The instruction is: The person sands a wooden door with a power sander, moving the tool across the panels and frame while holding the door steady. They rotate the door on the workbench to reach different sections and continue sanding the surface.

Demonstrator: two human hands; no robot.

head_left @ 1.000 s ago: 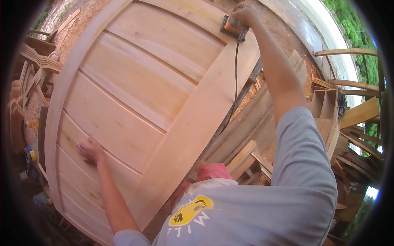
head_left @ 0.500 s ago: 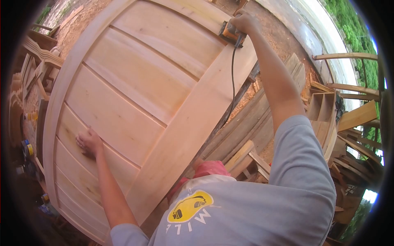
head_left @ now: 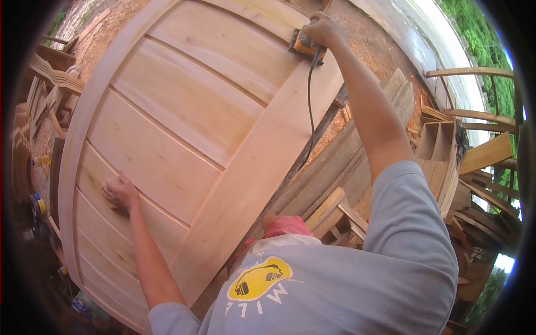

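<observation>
My right hand (head_left: 324, 30) grips an orange and black electric sander (head_left: 307, 46) from above, its fingers wrapped round the body. The sander rests on the frame of a large pale wooden door panel (head_left: 223, 187), near the far right corner. A black cord (head_left: 310, 106) runs from it down over the panel's right edge. My left hand (head_left: 121, 192) lies on the panel's lower left slats with its fingers out and holds nothing. Grooves separate the slats, and a curved border runs along the left side.
Long boards (head_left: 335, 153) lie on the ground to the right, beside a wooden box frame (head_left: 437, 145) and a heap of scrap wood (head_left: 483, 206). Curved wooden pieces (head_left: 56, 75) are stacked at the left. Sawdust covers the ground.
My right hand has moved the sander slightly to the left along the panel's far end, and the cord has shifted with it. The left hand stays in place.
</observation>
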